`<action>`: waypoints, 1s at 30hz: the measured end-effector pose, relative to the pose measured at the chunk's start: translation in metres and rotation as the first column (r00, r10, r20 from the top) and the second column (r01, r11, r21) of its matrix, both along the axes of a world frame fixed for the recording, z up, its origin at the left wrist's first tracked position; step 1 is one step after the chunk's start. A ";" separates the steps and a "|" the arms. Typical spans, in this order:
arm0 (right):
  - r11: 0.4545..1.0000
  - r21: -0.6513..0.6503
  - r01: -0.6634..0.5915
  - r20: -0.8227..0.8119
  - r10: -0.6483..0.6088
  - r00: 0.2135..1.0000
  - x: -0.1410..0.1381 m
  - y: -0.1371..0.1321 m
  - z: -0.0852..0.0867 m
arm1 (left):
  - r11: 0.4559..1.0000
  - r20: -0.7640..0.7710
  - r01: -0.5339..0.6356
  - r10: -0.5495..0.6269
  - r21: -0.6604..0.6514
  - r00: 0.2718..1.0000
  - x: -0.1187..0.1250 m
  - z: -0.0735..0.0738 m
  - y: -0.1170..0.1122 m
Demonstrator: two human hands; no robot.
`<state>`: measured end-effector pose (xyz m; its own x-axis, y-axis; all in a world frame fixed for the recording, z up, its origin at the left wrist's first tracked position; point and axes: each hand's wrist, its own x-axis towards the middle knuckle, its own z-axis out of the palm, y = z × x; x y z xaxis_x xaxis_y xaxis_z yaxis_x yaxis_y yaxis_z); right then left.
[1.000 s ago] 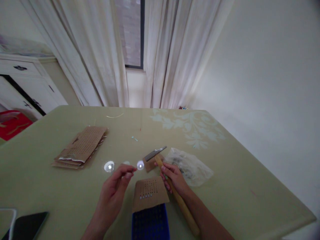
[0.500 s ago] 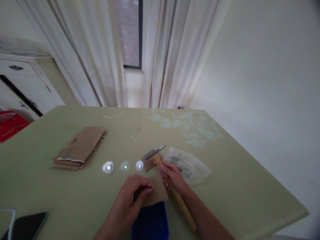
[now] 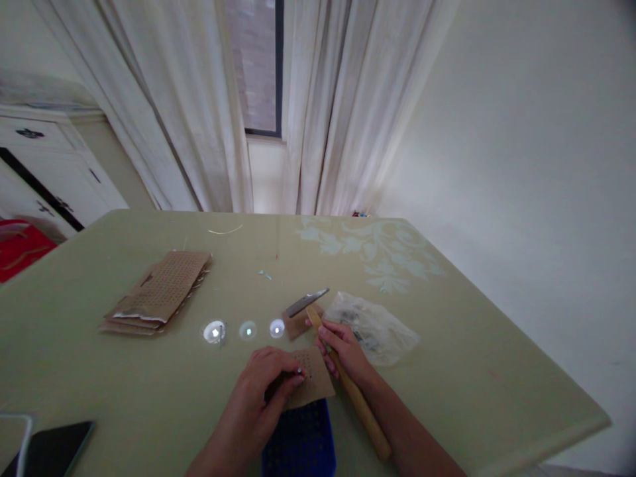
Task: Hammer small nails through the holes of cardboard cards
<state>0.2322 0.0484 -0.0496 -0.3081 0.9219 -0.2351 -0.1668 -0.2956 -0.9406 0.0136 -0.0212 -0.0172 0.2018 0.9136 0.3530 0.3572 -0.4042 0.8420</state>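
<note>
My left hand (image 3: pixel 258 394) is closed in a pinch over a small perforated piece of brown cardboard (image 3: pixel 318 389). Between thumb and forefinger shows the bright head of a nail (image 3: pixel 299 371); its shaft is hidden. The cardboard rests over the far end of a blue plastic basket (image 3: pixel 298 444). To the right, my right hand (image 3: pixel 345 348) is wrapped round the wooden handle of a hammer (image 3: pixel 360 411). The hammer's metal head points away from me, above another small cardboard piece (image 3: pixel 295 326).
A clear plastic bag (image 3: pixel 382 328) with dark small items lies right of the hammer. Stacked perforated cardboard sheets (image 3: pixel 166 288) are at the left. Three bright light reflections show mid-table. A phone (image 3: pixel 57 447) and white cable (image 3: pixel 24 437) lie at the near left.
The nail and the left fingertips have shifted very slightly to the right and nearer over the cardboard. The right hand and hammer are in the same place.
</note>
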 end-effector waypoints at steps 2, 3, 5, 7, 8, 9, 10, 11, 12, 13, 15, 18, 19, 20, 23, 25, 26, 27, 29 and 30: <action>1.000 0.005 0.003 0.010 -0.003 1.000 -0.001 0.000 0.000 | 1.000 -0.023 -0.003 0.004 0.030 1.000 0.000 0.001 0.000; 1.000 0.008 0.004 0.017 -0.004 1.000 -0.002 0.001 0.001 | 0.999 -0.033 -0.004 0.006 0.054 0.999 0.000 0.001 0.000; 1.000 0.021 0.010 0.034 -0.011 0.999 -0.002 0.001 0.006 | 0.994 -0.054 0.003 0.003 0.111 0.999 0.001 0.003 0.001; 0.999 0.044 0.021 0.050 -0.023 0.998 0.001 -0.002 0.017 | 0.986 -0.073 0.018 -0.006 0.166 0.997 0.002 0.005 0.003; 0.998 0.062 0.026 0.064 -0.030 0.997 0.004 -0.006 0.026 | 0.981 -0.082 0.029 -0.014 0.190 0.997 0.003 0.006 0.003; 0.996 0.084 0.028 0.086 -0.035 0.996 0.009 -0.011 0.037 | 0.977 -0.091 0.041 -0.022 0.210 0.996 0.003 0.007 0.004; 0.994 0.106 0.024 0.114 -0.036 0.993 0.015 -0.018 0.050 | 0.973 -0.101 0.050 -0.028 0.227 0.994 0.003 0.008 0.004; 0.990 0.141 0.000 0.203 -0.029 0.979 0.022 -0.026 0.064 | 0.969 -0.111 0.059 -0.033 0.240 0.993 0.004 0.009 0.004; 0.985 0.167 -0.044 0.304 -0.009 0.953 0.028 -0.036 0.080 | 0.966 -0.122 0.065 -0.035 0.251 0.992 0.004 0.009 0.004; 0.978 0.178 -0.104 0.410 0.023 0.912 0.035 -0.047 0.095 | 0.964 -0.132 0.067 -0.034 0.257 0.991 0.004 0.009 0.004; 0.959 0.175 -0.222 0.586 0.080 0.807 0.045 -0.070 0.124 | 0.962 -0.151 0.067 -0.028 0.264 0.988 0.004 0.009 0.004; 0.909 0.287 -0.301 0.683 0.026 0.729 0.046 -0.097 0.153 | 0.963 -0.164 0.061 -0.017 0.264 0.986 0.004 0.006 0.003; 0.885 0.355 -0.302 0.692 -0.031 0.721 0.044 -0.103 0.158 | 0.964 -0.166 0.060 -0.017 0.258 0.986 0.005 0.005 0.002; 0.860 0.407 -0.307 0.697 -0.075 0.713 0.041 -0.107 0.161 | 0.967 -0.169 0.061 -0.019 0.249 0.985 0.005 0.004 0.002; 0.819 0.450 -0.355 0.721 -0.099 0.686 0.032 -0.111 0.161 | 0.972 -0.181 0.068 -0.027 0.224 0.983 0.005 0.004 0.002; 0.808 0.424 -0.409 0.751 -0.062 0.657 0.030 -0.110 0.160 | 0.972 -0.187 0.079 -0.037 0.220 0.982 0.005 0.005 0.002; 0.803 0.421 -0.421 0.761 -0.060 0.645 0.031 -0.110 0.160 | 0.972 -0.189 0.082 -0.041 0.218 0.981 0.005 0.006 0.002; 0.801 0.426 -0.420 0.768 -0.075 0.636 0.032 -0.110 0.160 | 0.972 -0.189 0.084 -0.042 0.219 0.981 0.005 0.007 0.002; 0.793 0.454 -0.406 0.768 -0.118 0.629 0.034 -0.111 0.159 | 0.972 -0.180 0.071 -0.030 0.224 0.983 0.006 0.008 0.002; 0.788 0.464 -0.405 0.767 -0.128 0.628 0.035 -0.112 0.158 | 0.973 -0.173 0.060 -0.021 0.224 0.985 0.006 0.008 0.001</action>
